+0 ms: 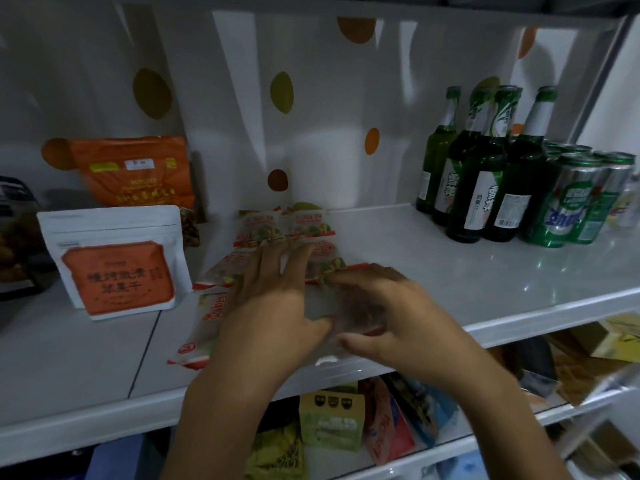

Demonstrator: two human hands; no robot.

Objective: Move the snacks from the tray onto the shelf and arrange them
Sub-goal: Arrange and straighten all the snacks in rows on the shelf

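A white pouch with an orange label stands upright on the white shelf. Just to its right lie the snack packets, red-and-white sachets laid flat in overlapping rows that run from the back of the shelf to its front edge. Both hands rest on this group. The left hand, the one nearer the pouch, lies palm down with its fingers spread and pressed flat across the middle packets. The right hand, farther from the pouch, arches over the front-most packet, with curled fingertips on its far edge and the thumb at its near edge, gripping it (this part is blurred, so the packet's outline is hard to make out). Behind the pouch an orange bag leans against the back sheet, which is white with brown and orange spots. Left of the pouch sits a dark container. Well to the right of the pouch, past the hands, green bottles stand together with green cans just beside them. Below the pouch's level, a lower shelf holds more packaged goods.
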